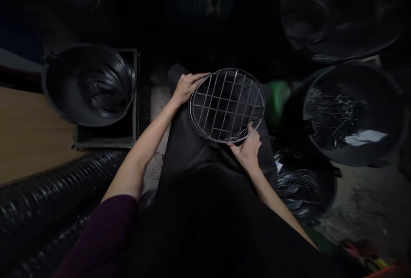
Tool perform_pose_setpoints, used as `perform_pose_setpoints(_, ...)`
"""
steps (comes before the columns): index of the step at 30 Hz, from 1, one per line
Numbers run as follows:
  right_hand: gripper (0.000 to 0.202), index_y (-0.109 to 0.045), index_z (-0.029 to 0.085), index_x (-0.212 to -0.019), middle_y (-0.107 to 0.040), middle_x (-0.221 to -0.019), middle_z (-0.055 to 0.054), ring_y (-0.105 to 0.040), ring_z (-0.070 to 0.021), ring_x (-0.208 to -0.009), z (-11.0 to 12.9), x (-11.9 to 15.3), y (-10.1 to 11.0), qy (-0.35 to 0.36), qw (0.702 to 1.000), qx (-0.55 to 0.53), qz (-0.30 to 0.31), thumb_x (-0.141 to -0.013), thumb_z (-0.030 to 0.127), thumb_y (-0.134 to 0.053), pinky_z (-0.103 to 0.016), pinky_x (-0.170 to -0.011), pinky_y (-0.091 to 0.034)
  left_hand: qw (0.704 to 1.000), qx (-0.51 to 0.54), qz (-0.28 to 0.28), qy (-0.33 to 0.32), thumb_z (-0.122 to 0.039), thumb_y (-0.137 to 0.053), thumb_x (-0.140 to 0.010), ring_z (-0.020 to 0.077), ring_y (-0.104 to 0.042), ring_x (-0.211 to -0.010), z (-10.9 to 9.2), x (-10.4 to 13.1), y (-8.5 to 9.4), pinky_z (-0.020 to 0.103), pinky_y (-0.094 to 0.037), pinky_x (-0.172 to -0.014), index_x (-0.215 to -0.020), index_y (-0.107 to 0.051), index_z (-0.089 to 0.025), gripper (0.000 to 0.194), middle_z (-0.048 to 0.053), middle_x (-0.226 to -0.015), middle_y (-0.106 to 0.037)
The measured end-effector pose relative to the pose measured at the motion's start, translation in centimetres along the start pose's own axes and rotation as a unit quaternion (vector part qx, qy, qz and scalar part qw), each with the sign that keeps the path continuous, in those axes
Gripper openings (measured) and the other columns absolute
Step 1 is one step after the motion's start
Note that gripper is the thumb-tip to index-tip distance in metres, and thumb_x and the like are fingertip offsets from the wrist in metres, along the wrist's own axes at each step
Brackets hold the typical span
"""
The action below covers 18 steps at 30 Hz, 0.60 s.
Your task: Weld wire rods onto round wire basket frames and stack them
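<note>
The round wire rack (228, 99) is held above the lap's dark cloth (180, 149), probably so both hands can steady it. At the rack's upper left, the left hand (188, 86) has the rim in a loose, part-closed grip, fingers stretched along it; at its lower right, the right hand (249, 147) pinches the rim, thumb uppermost. Left of the rack, a tub (61, 94) contains coiled wire (105, 85); right of it, a bin (382, 102) gathers short wire pieces (340, 111), likely for easy reach.
</note>
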State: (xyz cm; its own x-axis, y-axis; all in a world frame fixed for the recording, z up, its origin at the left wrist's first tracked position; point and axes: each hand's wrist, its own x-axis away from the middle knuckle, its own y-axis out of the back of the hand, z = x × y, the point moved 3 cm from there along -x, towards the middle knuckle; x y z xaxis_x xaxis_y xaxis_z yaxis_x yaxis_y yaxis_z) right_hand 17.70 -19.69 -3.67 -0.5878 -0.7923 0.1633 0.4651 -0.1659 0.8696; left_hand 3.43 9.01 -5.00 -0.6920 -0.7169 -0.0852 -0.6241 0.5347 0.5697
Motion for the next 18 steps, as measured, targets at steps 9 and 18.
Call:
perform_pose_setpoints(9,0.054,-0.065,0.021,-0.124,-0.067,-0.124,-0.009,-0.06,-0.0247,-0.116,1.0,-2.8,6.8,-0.039,0.962,-0.261,-0.069,-0.089,0.059,-0.049,-0.047,-0.106,-0.046,0.988,0.147,0.031,0.034,-0.058,-0.067,-0.082,0.026,-0.067,-0.109,-3.8,0.3,3.5,0.039,-0.05,-0.101,-0.12,-0.069,-0.021,0.053,0.008,-0.117,-0.071)
perform_pose_setpoints(18,0.061,-0.059,0.016,-0.133,-0.073,-0.1,-0.009,-0.067,-0.0204,-0.081,1.7,-3.5,5.2,-0.104,0.923,-0.364,-0.064,-0.083,0.052,-0.061,-0.042,-0.081,-0.059,0.988,0.12,0.09,0.024,-0.058,-0.063,-0.084,0.0285,-0.063,-0.118,-5.0,-0.3,3.3,0.039,-0.048,-0.106,-0.125,-0.067,-0.022,0.054,0.006,-0.125,-0.068)
